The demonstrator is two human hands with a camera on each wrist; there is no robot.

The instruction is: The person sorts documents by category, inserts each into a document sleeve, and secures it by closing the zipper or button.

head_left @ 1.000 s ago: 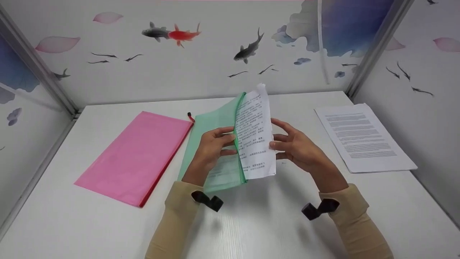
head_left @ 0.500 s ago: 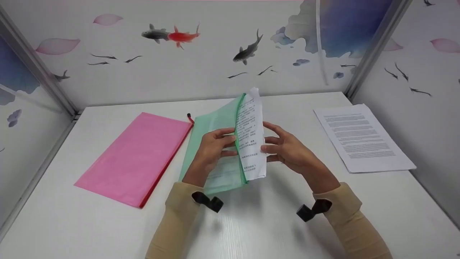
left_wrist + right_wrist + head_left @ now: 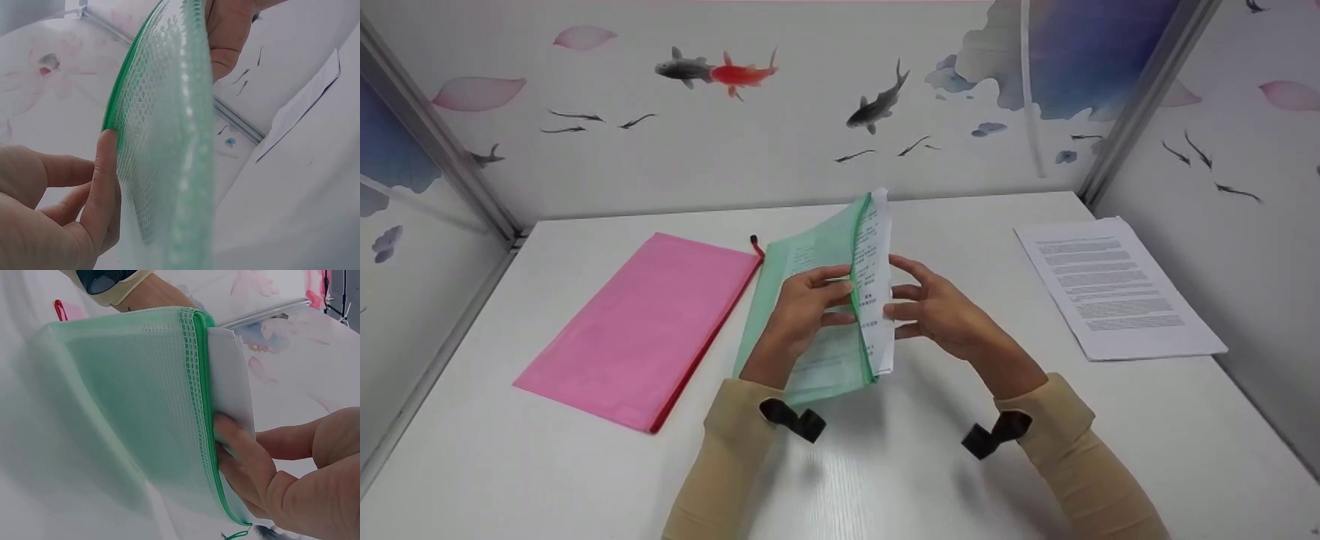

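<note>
green mesh pouch (image 3: 817, 300) is propped up off the bench (image 3: 885, 465) in front of us, our left hand (image 3: 802, 307) gripping its zipper edge. our right hand (image 3: 934, 311), fingers straight, presses the printed sheets (image 3: 879, 300) sticking out of it. pink pouch (image 3: 649, 326) lies just left.

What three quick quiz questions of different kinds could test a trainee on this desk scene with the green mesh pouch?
1. True or false: the left hand grips the green mesh zip pouch.
2. What does the right hand press against? A) the flat pink zip pouch B) the white printed sheets sticking out of the green pouch C) the printed paper stack
3. Fill in: the printed paper stack lies on the white table to the person's ____.

Key: 1 true; 2 B; 3 right.
</note>
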